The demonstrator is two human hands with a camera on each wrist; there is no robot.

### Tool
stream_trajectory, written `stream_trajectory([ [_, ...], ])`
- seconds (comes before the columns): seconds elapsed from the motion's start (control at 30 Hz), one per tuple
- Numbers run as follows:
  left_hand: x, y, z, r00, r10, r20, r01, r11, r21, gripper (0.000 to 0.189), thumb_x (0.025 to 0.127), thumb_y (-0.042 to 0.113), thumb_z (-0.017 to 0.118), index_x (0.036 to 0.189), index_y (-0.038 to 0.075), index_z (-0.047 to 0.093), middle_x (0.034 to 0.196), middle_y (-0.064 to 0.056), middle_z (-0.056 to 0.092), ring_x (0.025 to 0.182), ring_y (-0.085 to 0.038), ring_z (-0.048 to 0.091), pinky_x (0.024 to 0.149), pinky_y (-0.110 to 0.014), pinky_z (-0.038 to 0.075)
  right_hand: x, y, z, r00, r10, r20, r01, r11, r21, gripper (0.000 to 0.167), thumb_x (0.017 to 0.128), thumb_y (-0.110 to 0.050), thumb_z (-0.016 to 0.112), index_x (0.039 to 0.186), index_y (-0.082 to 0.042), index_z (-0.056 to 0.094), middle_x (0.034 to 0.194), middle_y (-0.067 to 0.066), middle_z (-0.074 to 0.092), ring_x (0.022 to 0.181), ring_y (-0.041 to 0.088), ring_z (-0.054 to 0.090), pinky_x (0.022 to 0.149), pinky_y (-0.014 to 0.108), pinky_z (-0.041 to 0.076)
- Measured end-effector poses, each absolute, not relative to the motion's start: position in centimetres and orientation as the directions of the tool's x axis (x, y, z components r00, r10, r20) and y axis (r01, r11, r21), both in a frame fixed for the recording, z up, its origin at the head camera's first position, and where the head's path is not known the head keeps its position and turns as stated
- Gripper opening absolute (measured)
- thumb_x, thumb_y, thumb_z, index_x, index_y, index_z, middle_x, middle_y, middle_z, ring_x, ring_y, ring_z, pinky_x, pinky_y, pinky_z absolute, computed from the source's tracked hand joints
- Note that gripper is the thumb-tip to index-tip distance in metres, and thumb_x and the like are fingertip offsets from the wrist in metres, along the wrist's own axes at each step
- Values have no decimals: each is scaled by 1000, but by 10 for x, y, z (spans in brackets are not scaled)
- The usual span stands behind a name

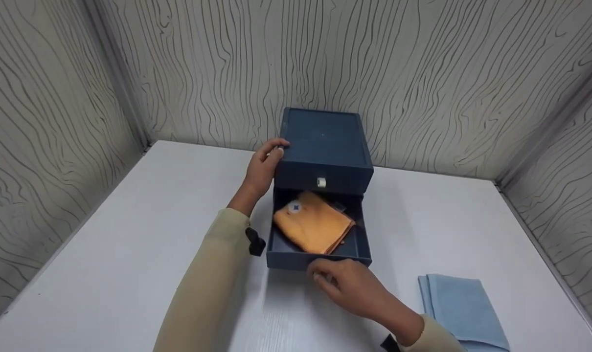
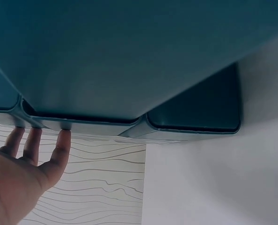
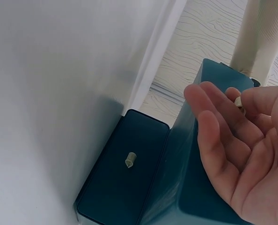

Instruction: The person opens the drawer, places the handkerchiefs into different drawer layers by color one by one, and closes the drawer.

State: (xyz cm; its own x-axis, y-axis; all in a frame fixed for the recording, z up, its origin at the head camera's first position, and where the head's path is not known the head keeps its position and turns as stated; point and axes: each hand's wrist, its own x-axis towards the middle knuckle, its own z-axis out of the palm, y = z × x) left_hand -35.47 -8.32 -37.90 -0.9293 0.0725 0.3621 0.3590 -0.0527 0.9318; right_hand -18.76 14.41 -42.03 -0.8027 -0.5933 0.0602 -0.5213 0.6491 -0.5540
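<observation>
A dark blue two-drawer box stands on the table, its lower drawer pulled out. In that drawer lies a folded orange cloth with a round white-and-blue mark. My right hand is at the drawer's front; in the right wrist view its thumb and a finger pinch the small pale drawer knob. The upper drawer is closed, and its knob shows. My left hand rests against the box's upper left side, fingers extended along its edge in the left wrist view.
A folded light blue cloth lies on the white table at the right, near my right forearm. Wood-grain patterned panels enclose the table at the back and both sides, with the box close to the back one.
</observation>
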Motion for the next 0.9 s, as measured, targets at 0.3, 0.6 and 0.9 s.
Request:
stream_trajectory([
  [0.3,-356,-84,-380,-930,79,358,354,-61,933,27,102,19,42,121,11,60,56,6,31,50,-10,27,53,-26,30,-190,146,-420,-794,-599,102,-550,639,-538,11,97,-29,57,98,-31,67,90,-10,69,73,-3,56,65,21,47],
  [0.6,-355,-85,-380,-930,102,352,351,-31,936,30,103,21,41,124,11,59,59,6,30,52,-10,27,56,-30,31,-193,146,-419,-791,-599,126,-560,625,-545,11,97,-30,56,97,-31,67,89,-12,68,73,-3,57,66,21,48],
  [0.9,-332,-87,-357,-932,138,335,338,-2,941,33,102,19,40,127,3,55,61,6,32,53,-9,27,57,-28,33,-198,143,-417,-803,-582,124,-545,636,-547,10,96,-28,58,97,-30,68,88,-15,67,73,-2,58,66,21,48],
])
